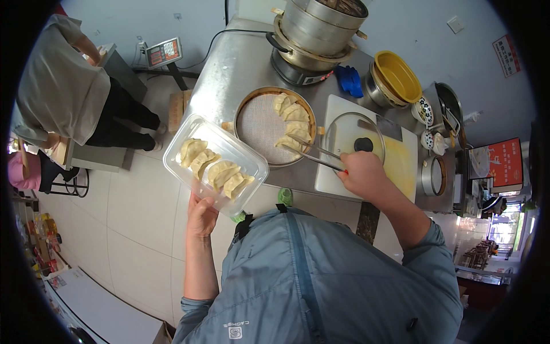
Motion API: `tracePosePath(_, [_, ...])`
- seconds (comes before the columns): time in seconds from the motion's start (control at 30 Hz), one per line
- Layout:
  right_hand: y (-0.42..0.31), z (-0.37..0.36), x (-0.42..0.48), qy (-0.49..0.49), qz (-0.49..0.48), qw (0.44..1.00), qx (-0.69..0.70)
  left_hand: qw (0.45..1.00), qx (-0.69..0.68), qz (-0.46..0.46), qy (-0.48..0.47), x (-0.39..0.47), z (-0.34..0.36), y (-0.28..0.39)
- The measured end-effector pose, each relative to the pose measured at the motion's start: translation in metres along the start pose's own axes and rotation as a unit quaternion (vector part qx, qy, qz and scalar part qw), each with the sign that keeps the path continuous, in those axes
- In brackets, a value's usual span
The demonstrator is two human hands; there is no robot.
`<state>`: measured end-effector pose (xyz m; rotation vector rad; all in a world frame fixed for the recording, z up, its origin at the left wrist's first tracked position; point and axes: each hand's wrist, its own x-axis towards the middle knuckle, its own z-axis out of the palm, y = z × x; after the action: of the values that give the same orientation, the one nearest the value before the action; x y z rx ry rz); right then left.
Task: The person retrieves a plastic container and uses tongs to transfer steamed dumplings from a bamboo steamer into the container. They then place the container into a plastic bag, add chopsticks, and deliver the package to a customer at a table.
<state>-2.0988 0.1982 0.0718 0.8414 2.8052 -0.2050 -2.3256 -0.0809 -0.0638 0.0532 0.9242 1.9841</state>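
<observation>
My left hand (203,214) holds a clear plastic container (254,161) from below at its near edge; several dumplings (223,173) lie in it in a slanting row. In my right hand (364,176) is a pair of metal tongs (323,157), whose tips are at the lowest dumpling (290,141) in a round metal steamer tray (237,112). Several dumplings form a curve along the right side of that tray, on a mesh liner (263,122). Whether the tips grip the dumpling is hard to tell. The container's right corner is beside the tray's lower left rim.
A glass lid (343,136) lies on a white cutting board (335,105) right of the tray. Stacked steamers (320,30) stand on an electric cooker (296,72) behind. Yellow basins (397,77) are at the back right. Another person (64,81) stands at the left.
</observation>
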Motion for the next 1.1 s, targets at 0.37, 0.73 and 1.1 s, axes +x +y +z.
tracePosePath(0.37, [-0.016,-0.03,-0.03,0.118,0.019,0.987,0.109,0.999,-0.02,0.033,0.013,0.004,0.016,-0.013])
tracePosePath(0.73, [-0.083,-0.042,0.019,0.066,-0.135,0.976,0.156,0.999,0.008,0.038,0.005,0.004,0.035,-0.021])
tracePosePath(1.1, [-0.037,-0.053,0.005,0.12,-0.065,0.974,0.181,0.998,-0.017,0.052,0.025,0.009,0.024,-0.02])
